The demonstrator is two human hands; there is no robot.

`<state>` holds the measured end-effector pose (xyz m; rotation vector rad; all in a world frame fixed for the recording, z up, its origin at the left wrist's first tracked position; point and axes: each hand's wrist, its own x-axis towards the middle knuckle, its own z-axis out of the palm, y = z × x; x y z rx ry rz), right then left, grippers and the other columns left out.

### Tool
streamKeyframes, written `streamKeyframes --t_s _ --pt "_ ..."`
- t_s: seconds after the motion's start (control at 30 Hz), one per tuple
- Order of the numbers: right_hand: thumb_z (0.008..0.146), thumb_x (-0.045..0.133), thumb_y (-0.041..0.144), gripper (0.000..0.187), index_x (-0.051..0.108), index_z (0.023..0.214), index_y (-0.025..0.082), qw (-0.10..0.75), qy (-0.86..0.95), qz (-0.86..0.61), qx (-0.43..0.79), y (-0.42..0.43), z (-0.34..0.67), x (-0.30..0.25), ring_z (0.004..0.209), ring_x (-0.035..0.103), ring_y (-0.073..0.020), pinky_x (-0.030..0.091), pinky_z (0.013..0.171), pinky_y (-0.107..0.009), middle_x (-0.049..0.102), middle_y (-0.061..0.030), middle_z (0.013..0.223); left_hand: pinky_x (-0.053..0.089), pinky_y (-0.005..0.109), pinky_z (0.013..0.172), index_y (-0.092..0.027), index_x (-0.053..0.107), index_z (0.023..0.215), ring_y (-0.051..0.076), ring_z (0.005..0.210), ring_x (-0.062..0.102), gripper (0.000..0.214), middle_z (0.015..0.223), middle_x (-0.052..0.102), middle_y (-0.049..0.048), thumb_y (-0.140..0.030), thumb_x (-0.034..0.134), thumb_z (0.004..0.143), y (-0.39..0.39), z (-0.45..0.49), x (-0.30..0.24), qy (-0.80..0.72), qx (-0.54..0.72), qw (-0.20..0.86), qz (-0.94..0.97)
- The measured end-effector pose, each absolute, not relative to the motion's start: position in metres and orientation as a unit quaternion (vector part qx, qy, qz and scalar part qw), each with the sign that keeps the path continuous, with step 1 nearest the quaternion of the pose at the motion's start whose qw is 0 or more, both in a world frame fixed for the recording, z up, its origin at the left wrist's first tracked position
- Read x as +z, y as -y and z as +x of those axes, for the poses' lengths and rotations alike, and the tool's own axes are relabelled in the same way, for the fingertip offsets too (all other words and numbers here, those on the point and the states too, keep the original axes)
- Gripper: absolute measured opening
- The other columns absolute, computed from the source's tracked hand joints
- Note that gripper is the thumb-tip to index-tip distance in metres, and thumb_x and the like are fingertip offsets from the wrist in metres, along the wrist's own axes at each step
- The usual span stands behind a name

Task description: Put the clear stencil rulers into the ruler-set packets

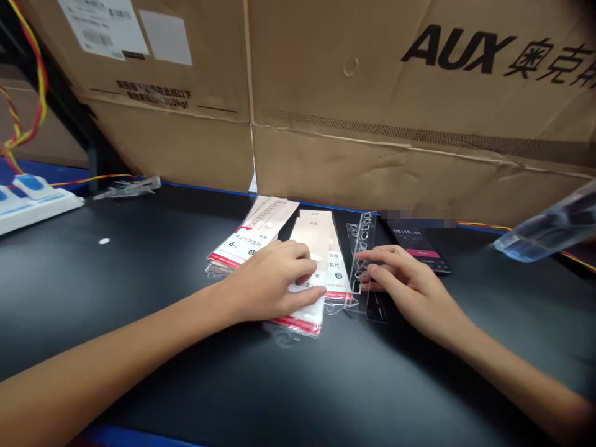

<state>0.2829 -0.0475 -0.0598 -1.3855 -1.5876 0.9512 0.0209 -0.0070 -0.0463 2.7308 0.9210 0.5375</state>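
Observation:
My left hand (270, 282) lies curled over a white paper-backed packet (307, 304) with a red stripe, its fingers and thumb gripping the packet. Beside it, a flat stack of similar packets (244, 248) printed with red and black labels fans toward the back. A transparent plastic stencil ruler (365, 267) stands angled on the black tabletop (139, 316). My right hand (405, 285) reaches it from the right, fingertips holding its right edge. Part of the packets is hidden under my left hand.
A phone (416, 245) showing a timer lies behind my right hand. Large cardboard cartons (372, 149) form a wall along the table's back edge. A white power strip (32, 205), red-and-yellow wires (40, 81), a small plastic bag (125, 187) and a blue-tinted plastic bag (544, 226) sit around.

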Motion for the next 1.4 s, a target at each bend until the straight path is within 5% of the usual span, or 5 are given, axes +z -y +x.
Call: streamKeyframes --t_s 0.5,0.73,1.0,1.27,1.4 --pt "0.094 0.062 0.035 0.023 0.067 0.114 0.026 0.340 0.708 -0.536 0.311 0.056 0.272 -0.055 0.088 0.062 -0.0158 0.060 0.072 -0.028 0.050 -0.0070 0.119 0.043 0.041 0.095 -0.027 0.062 0.129 0.025 0.106 0.054 0.042 0.116 0.059 0.0075 -0.043 0.063 0.090 0.018 0.027 -0.043 -0.341 0.188 0.166 0.906" --pt "0.092 0.065 0.043 0.026 0.067 0.111 0.026 0.358 0.699 -0.539 0.305 0.053 0.272 -0.056 0.087 0.062 -0.0158 0.061 0.071 -0.028 0.053 -0.0068 0.118 0.038 0.045 0.102 -0.035 0.056 0.140 0.031 0.125 0.048 0.059 0.135 0.055 0.0097 -0.064 0.059 0.089 0.030 0.033 -0.039 -0.281 0.148 0.205 0.926" --pt "0.087 0.070 0.037 0.029 0.064 0.113 0.025 0.371 0.671 -0.548 0.334 0.050 0.273 -0.059 0.091 0.067 -0.0183 0.063 0.070 -0.030 0.053 -0.0077 0.124 0.034 0.043 0.101 -0.033 0.052 0.141 0.029 0.128 0.049 0.045 0.144 0.055 0.0068 -0.047 0.053 0.099 0.037 0.037 -0.036 -0.220 0.108 0.172 0.954" --pt "0.075 0.076 0.020 0.044 0.061 0.116 0.026 0.398 0.659 -0.546 0.330 0.050 0.272 -0.059 0.088 0.068 -0.0177 0.064 0.069 -0.031 0.050 -0.0070 0.132 0.039 0.039 0.094 -0.020 0.064 0.108 0.025 0.107 0.060 0.023 0.113 0.068 0.0077 -0.039 0.056 0.097 0.038 0.040 -0.041 -0.246 0.152 0.168 0.942" --pt "0.075 0.076 0.018 0.042 0.062 0.114 0.027 0.465 0.620 -0.515 0.366 0.053 0.269 -0.054 0.085 0.067 -0.0167 0.063 0.063 -0.028 0.052 -0.0070 0.131 0.045 0.039 0.082 -0.020 0.062 0.102 0.026 0.099 0.059 0.034 0.107 0.063 0.0082 -0.052 0.059 0.091 0.037 0.041 -0.042 -0.346 0.189 0.147 0.907"
